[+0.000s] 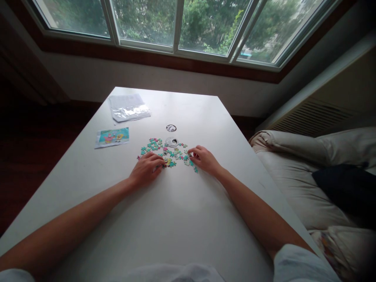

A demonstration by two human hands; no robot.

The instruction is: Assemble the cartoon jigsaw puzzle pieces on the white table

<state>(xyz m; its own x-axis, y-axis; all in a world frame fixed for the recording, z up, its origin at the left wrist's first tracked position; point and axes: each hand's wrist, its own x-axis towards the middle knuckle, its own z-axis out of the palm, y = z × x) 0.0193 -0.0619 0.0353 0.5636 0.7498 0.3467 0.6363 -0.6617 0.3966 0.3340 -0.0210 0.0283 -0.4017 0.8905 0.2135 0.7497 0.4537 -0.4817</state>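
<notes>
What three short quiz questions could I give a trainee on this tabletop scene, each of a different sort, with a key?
1. True or false: the colourful picture sheet lies to the left of the puzzle pieces.
2. Which hand is nearer that sheet? A) left hand B) right hand
3. Fill in "nearer" or "farther": the clear plastic sleeve lies ____ the window than the sheet does.

Key: 1 true; 2 A; 3 nearer
</notes>
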